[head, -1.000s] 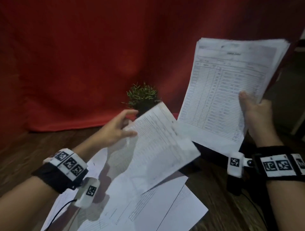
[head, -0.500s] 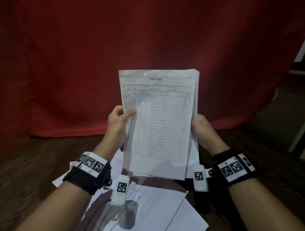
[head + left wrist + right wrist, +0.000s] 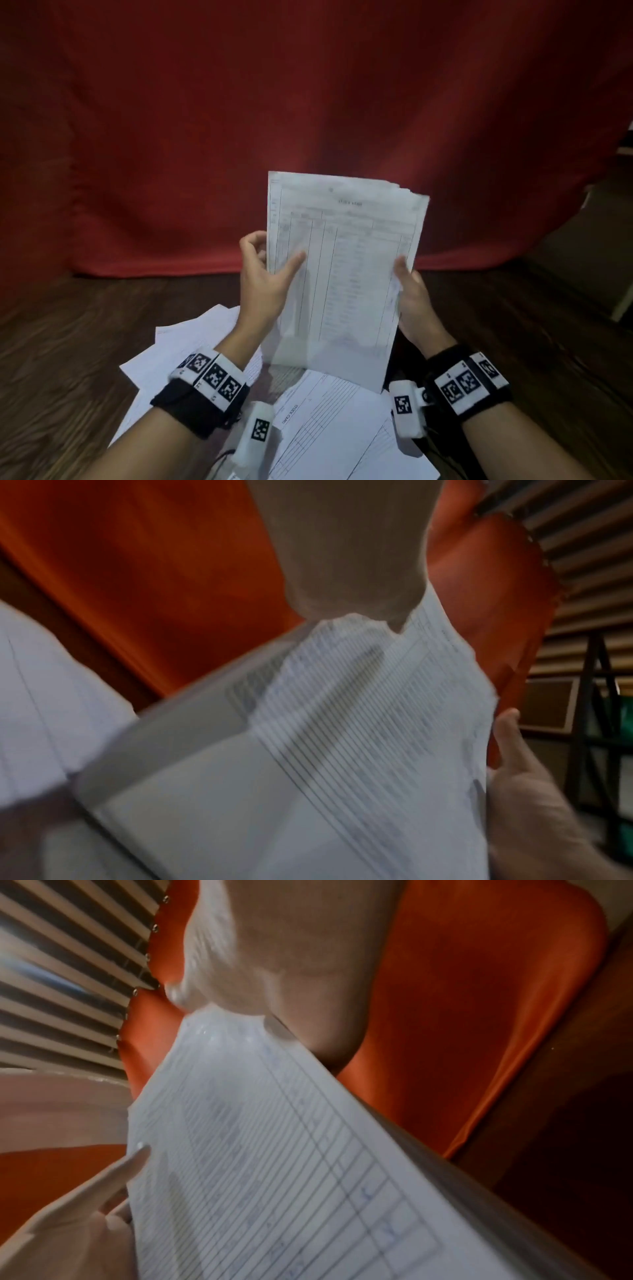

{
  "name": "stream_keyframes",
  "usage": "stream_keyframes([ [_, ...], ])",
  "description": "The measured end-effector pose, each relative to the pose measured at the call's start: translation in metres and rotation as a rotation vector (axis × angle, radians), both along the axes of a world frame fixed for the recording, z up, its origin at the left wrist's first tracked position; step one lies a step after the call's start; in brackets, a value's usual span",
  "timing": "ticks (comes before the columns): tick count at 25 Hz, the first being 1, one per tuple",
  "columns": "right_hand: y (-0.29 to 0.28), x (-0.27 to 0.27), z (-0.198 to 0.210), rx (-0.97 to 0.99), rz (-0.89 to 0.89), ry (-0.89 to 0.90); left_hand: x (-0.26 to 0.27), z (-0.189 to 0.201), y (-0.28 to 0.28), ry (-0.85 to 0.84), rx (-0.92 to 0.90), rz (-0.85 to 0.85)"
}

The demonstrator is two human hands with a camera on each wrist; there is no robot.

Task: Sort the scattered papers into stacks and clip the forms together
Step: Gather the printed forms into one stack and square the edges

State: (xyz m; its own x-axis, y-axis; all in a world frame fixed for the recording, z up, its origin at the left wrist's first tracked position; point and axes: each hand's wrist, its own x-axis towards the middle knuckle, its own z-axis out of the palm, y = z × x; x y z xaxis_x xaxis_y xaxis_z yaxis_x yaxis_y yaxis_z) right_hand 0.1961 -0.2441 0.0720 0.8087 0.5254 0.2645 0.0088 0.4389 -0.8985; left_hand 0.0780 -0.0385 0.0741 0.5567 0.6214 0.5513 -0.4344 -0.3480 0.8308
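Both the left hand (image 3: 262, 274) and right hand (image 3: 411, 294) grip the upright stack of forms (image 3: 342, 274). Its top edges look fanned. Best tap it square on the desk (image 3: 85, 342) before clipping.

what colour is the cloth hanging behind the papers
Red, seen best in the head view: the cloth.

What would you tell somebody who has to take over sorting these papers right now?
Left hand: grips the left edge of the held stack of forms, thumb across the front.
Right hand: grips the stack's right edge.
The stack is upright above the wooden table; its top edges are not squared.
Loose papers lie scattered on the table underneath.
Done: part of the forms gathered.
Left: square the stack, collect and sort the loose papers, clip the forms. No clip is in view.
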Motion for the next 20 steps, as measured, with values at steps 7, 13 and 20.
stream_keyframes([
  [7,0.009,0.004,0.013,-0.057,-0.001,-0.016,-0.002,0.017,0.023,0.081,-0.196,-0.252],
  [13,-0.006,0.002,0.012,-0.093,0.0,-0.067,-0.006,0.011,0.035,0.117,-0.278,-0.473],
  [20,-0.016,0.016,0.013,-0.327,-0.218,-0.179,-0.004,0.007,0.051,0.714,0.208,-0.505],
])
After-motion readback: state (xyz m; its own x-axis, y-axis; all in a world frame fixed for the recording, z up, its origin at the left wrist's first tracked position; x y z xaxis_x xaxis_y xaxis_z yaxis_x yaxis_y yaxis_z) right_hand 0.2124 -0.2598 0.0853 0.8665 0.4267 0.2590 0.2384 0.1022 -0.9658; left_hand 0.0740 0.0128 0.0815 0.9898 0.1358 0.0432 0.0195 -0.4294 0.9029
